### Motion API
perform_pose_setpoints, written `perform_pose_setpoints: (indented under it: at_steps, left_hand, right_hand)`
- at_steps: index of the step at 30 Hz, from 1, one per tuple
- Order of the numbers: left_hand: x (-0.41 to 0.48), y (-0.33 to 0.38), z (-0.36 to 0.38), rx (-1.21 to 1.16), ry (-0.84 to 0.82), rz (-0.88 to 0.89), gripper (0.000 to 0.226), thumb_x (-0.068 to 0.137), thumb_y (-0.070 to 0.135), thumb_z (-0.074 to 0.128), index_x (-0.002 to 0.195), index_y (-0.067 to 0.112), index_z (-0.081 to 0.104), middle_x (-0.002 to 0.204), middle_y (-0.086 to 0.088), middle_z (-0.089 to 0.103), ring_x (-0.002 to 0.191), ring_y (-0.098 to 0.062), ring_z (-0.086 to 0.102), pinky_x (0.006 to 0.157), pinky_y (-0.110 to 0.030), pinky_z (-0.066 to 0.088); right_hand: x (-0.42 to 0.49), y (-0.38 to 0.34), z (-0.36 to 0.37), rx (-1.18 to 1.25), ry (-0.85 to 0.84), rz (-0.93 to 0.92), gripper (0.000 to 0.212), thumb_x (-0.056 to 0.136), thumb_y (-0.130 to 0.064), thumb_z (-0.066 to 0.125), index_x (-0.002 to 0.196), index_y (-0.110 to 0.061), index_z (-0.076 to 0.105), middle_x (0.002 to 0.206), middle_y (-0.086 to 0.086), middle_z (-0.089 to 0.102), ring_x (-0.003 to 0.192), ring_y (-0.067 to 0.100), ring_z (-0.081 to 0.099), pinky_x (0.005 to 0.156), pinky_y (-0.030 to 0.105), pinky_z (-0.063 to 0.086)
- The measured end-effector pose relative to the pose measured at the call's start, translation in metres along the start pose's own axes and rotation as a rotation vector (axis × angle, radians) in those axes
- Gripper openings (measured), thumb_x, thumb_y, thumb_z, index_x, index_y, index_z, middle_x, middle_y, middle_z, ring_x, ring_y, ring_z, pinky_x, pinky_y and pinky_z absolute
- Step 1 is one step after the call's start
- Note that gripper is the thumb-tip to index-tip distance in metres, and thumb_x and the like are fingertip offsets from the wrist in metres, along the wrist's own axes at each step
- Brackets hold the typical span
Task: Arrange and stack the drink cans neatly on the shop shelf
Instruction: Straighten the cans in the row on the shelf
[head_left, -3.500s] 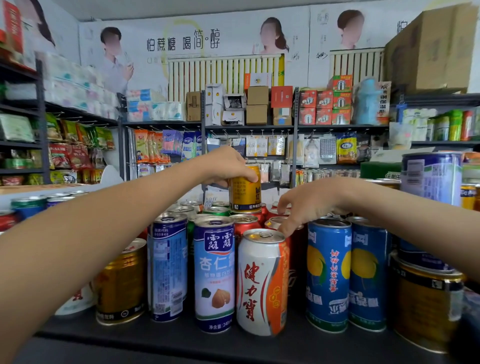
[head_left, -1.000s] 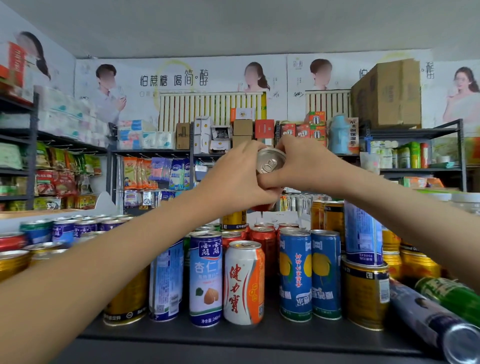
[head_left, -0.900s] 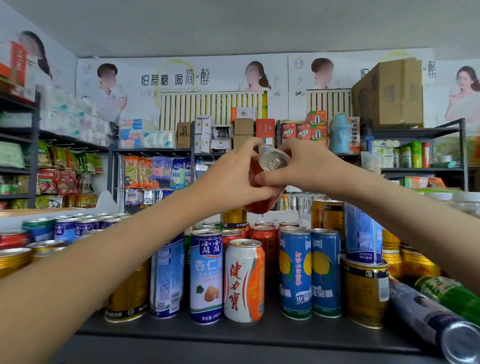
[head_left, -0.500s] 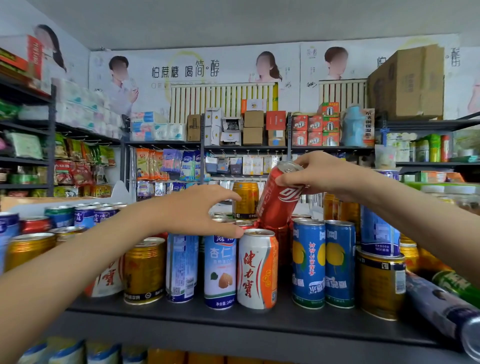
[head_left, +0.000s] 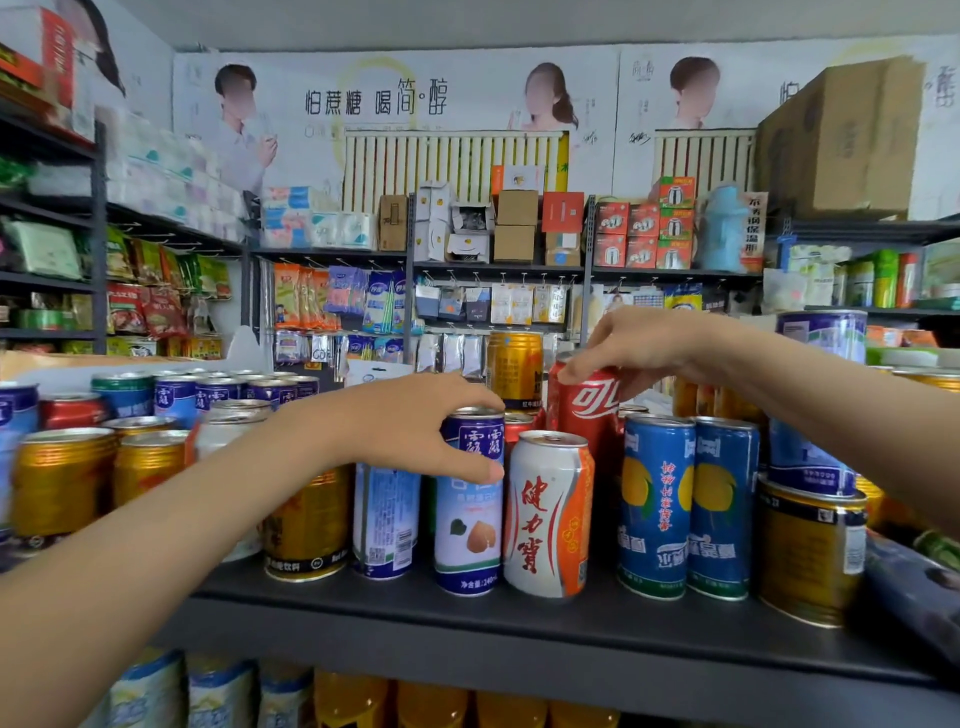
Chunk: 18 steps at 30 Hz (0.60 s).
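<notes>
Both arms stretched forward: left hand (head_left: 415, 431) curled round a blue can (head_left: 467, 525), right hand (head_left: 641, 345) pinching a red can (head_left: 592, 408) at its top.

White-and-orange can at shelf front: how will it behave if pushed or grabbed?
Likely rigid: the white-and-orange can shows no dents. Its glossy wall probably slips in a light grip. Taller than wide on the dark shelf, with a gap toward the blue can, so a high push that way may tip it, then roll.

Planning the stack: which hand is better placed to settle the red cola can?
Right. The right hand grips the red cola can by its top, while the left hand is lower, holding the blue-and-white almond can in front.
</notes>
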<state>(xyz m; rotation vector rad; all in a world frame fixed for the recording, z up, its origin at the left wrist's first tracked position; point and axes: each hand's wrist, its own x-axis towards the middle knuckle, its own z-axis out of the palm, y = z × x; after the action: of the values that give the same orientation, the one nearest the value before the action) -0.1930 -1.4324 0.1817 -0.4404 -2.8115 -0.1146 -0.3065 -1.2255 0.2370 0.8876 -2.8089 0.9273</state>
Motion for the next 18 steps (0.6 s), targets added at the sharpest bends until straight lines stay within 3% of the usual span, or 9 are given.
perform_pose_setpoints:
  at_steps: [6,11,15,18]
  left_hand:
    - [-0.001,-0.006,0.005,0.161,0.06,0.036,0.07,0.08,0.06,0.059,0.14,0.037,0.032,0.137,0.014,0.045,0.12,-0.005,0.045,0.097,-0.025,0.04]
    - [-0.005,-0.008,0.014,0.337,0.24,0.132,0.076,0.078,0.066,0.051,0.144,0.034,0.029,0.14,0.014,0.043,0.123,-0.007,0.042,0.101,-0.024,0.034]
    - [-0.012,-0.006,0.028,0.37,0.348,0.199,0.07,0.084,0.056,0.047,0.146,0.03,0.028,0.144,0.011,0.038,0.128,-0.007,0.035,0.104,-0.019,0.015]
    - [-0.015,-0.006,0.04,0.391,0.416,0.199,0.066,0.084,0.05,0.046,0.144,0.025,0.035,0.142,0.005,0.045,0.129,-0.011,0.04,0.111,-0.029,0.014]
  right_hand:
    - [0.005,0.002,0.006,-0.092,-0.154,0.008,0.047,0.073,-0.029,0.078,0.108,-0.003,0.06,0.099,0.007,0.069,0.09,0.018,0.067,0.081,0.026,0.056]
    - [0.011,0.005,0.011,-0.19,-0.242,-0.008,0.051,0.072,-0.035,0.078,0.113,-0.008,0.064,0.108,0.0,0.068,0.097,0.012,0.062,0.08,0.018,0.05]
    - [0.013,0.006,0.011,-0.208,-0.276,-0.002,0.05,0.071,-0.034,0.078,0.113,-0.011,0.065,0.111,-0.001,0.068,0.103,0.014,0.061,0.082,0.02,0.049]
    - [0.013,0.008,0.013,-0.238,-0.289,-0.011,0.041,0.071,-0.037,0.078,0.104,-0.014,0.07,0.104,-0.004,0.071,0.101,0.014,0.062,0.08,0.02,0.047]
